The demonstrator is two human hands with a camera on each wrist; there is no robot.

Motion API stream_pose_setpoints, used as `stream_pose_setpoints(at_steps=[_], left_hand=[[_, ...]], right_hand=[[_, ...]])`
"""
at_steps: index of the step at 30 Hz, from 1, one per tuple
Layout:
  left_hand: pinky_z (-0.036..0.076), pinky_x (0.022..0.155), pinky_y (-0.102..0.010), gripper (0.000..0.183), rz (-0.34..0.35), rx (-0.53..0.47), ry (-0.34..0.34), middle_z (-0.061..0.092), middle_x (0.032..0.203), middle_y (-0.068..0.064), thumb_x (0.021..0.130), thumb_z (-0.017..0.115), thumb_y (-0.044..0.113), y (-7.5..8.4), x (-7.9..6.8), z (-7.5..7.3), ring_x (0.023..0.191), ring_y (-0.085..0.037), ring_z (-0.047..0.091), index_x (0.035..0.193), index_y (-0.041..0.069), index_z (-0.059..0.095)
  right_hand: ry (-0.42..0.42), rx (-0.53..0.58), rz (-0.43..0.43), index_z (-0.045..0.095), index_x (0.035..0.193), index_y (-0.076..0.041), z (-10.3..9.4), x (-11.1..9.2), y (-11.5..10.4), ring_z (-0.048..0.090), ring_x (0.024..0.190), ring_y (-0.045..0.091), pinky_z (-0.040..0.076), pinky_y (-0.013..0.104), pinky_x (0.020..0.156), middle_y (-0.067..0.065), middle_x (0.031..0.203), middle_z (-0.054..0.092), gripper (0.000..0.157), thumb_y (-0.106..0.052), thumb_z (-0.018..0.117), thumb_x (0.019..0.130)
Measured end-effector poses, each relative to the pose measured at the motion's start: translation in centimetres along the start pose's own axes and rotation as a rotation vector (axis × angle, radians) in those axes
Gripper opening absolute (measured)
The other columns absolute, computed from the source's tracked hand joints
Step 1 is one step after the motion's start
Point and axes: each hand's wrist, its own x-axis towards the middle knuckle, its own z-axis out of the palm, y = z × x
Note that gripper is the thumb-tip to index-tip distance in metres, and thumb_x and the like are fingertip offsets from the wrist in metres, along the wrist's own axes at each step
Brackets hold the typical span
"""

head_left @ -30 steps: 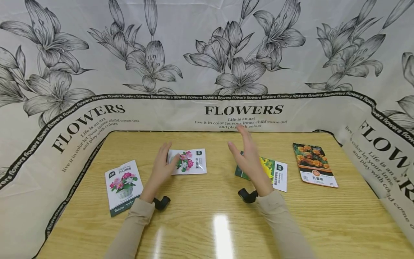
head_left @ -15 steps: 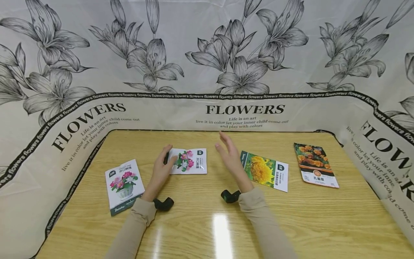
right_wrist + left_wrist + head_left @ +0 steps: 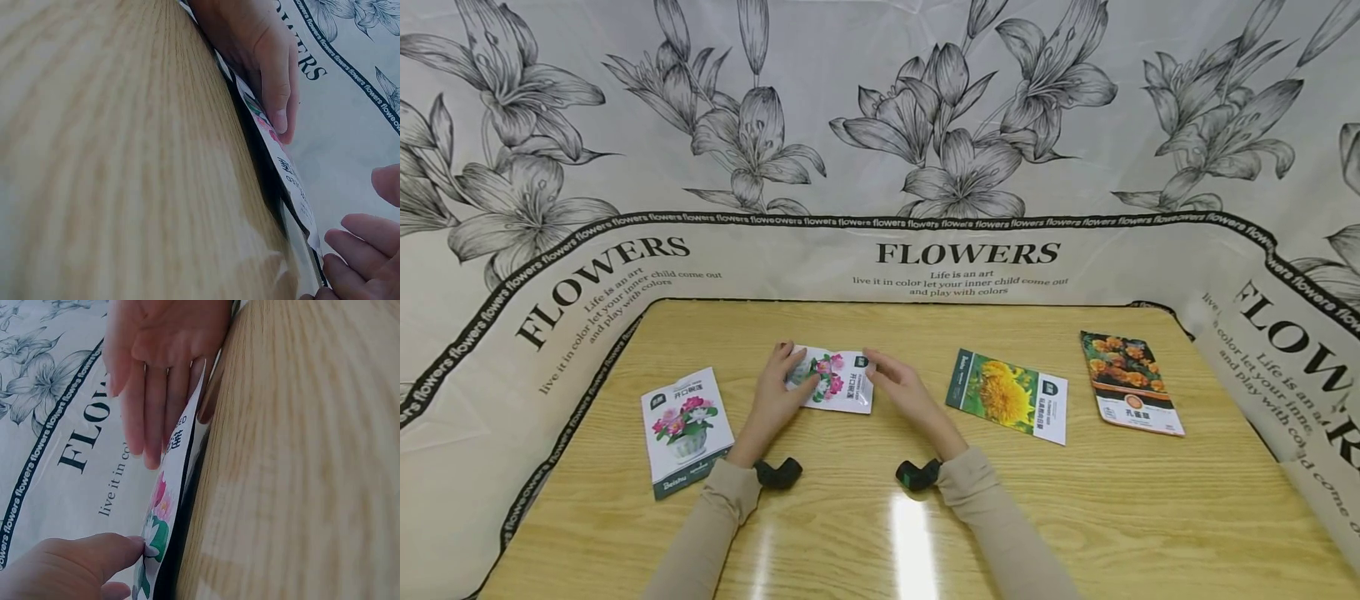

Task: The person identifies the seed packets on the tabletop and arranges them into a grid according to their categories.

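A white seed packet [image 3: 838, 385] with pink flowers lies crosswise near the table's back, between both hands. My left hand [image 3: 775, 392] holds its left end, thumb on the printed face; the fingers beneath are mostly hidden. In the left wrist view the packet [image 3: 164, 500] stands slightly off the wood along its near edge, dark underneath. My right hand [image 3: 913, 397] is at the packet's right end. Its fingers look fairly straight in the left wrist view, close to the packet's edge; contact there is partly hidden.
Another pink-flower seed packet [image 3: 688, 433] lies at the left. A yellow-flower packet [image 3: 1009, 396] and an orange-flower packet [image 3: 1131, 383] lie to the right. A printed cloth [image 3: 970, 258] borders the wooden table [image 3: 850, 533]. Black wrist-worn devices [image 3: 917, 475] sit near both cuffs.
My right hand has moved left from over the yellow-flower packet to the white packet's right end. The left hand stays at the left end; the packet has shifted slightly toward me.
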Motion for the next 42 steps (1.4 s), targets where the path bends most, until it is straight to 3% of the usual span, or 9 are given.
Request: stream_pose_setpoints(at_steps=[6,12,21,29,42], left_hand=[[0.013,0.118,-0.058,0.056,-0.004,0.071,-0.037,0.03,0.157,-0.024,0.089,0.074,0.02,-0.1,-0.2,0.1,0.15,-0.038,0.011,0.137,-0.002,0.056],[0.013,0.117,-0.06,0.057,-0.019,0.112,-0.04,0.03,0.158,-0.022,0.089,0.075,0.023,0.0,-0.8,0.3,0.15,-0.038,0.01,0.138,0.0,0.057],[0.013,0.118,-0.059,0.056,-0.005,0.128,-0.03,0.035,0.156,-0.018,0.09,0.074,0.025,0.0,-1.1,0.4,0.149,-0.036,0.016,0.138,0.002,0.057],[0.014,0.12,-0.05,0.056,0.018,0.158,-0.046,0.041,0.154,-0.014,0.092,0.072,0.03,-0.1,-1.1,0.1,0.149,-0.033,0.02,0.138,0.003,0.057],[0.016,0.118,-0.058,0.057,0.004,0.149,-0.068,0.043,0.153,-0.008,0.089,0.075,0.031,0.2,-0.7,0.0,0.15,-0.029,0.019,0.139,0.009,0.059]], right_hand=[[-0.001,-0.109,-0.02,0.049,0.145,-0.002,0.5,-0.4,0.5,0.027,0.147,0.027,0.021,0.039,0.119,0.014,0.155,0.039,0.047,-0.011,0.058,0.1],[-0.063,-0.279,-0.065,0.045,0.147,-0.002,0.7,-0.9,0.8,0.02,0.149,0.028,0.014,0.044,0.121,0.013,0.157,0.036,0.056,-0.016,0.065,0.097],[-0.076,-0.392,-0.087,0.041,0.15,-0.002,1.2,-1.0,0.9,0.018,0.15,0.028,0.013,0.047,0.12,0.012,0.158,0.033,0.072,-0.019,0.074,0.089],[-0.083,-0.428,-0.129,0.042,0.146,0.007,1.6,-1.1,0.4,0.017,0.149,0.035,0.009,0.05,0.121,0.018,0.158,0.032,0.061,-0.008,0.068,0.092],[-0.074,-0.522,-0.117,0.034,0.149,0.008,1.5,-0.6,0.1,0.011,0.15,0.036,0.008,0.053,0.12,0.022,0.16,0.022,0.054,-0.007,0.053,0.101]])
